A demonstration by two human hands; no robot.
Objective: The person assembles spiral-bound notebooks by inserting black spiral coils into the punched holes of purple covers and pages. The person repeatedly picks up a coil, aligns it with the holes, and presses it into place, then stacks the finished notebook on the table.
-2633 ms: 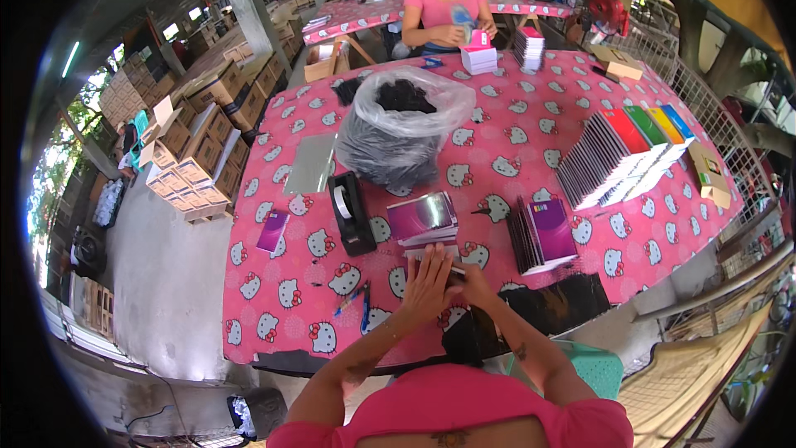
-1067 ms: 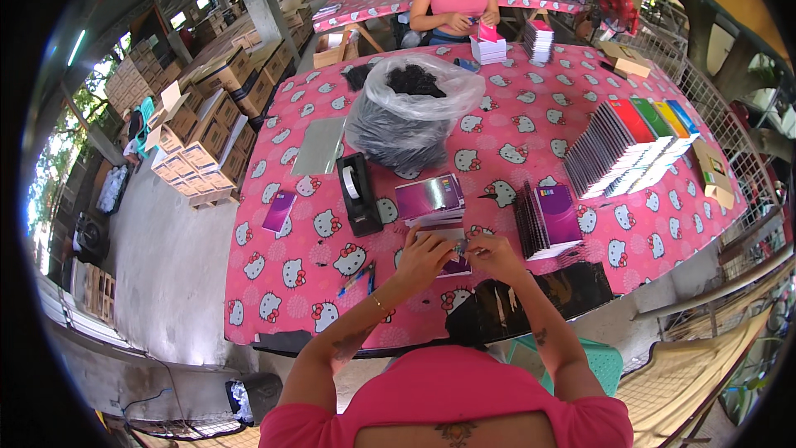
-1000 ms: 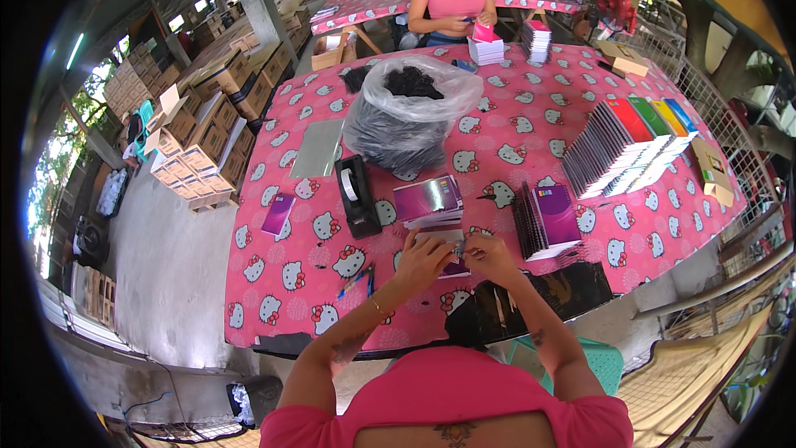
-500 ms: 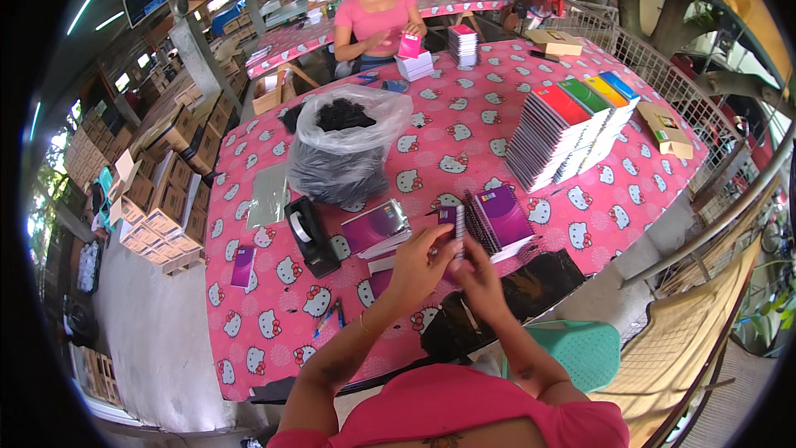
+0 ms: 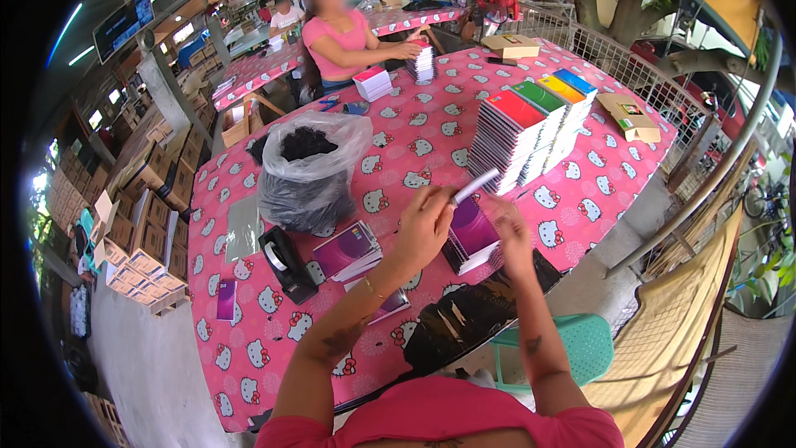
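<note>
My left hand pinches a thin notebook, seen almost edge-on and tilted above the table. My right hand is off that notebook, smeared by motion, by the right side of a stack of purple spiral notebooks. Its fingers look bent, but I cannot make out whether they hold anything. To the left of my left forearm lies a pile of purple notebooks without visible coils. Another purple notebook lies partly hidden under that forearm.
A black tape dispenser, a purple cover and a clear bag of black coils are on the left. Tall stacks of coloured spiral notebooks stand right. Across the table, a person touches a notebook stack.
My left hand has raised and tilted the notebook, and my right hand has come away from it. Across the table, the person's hands have moved from a pink notebook to the right-hand stack.
</note>
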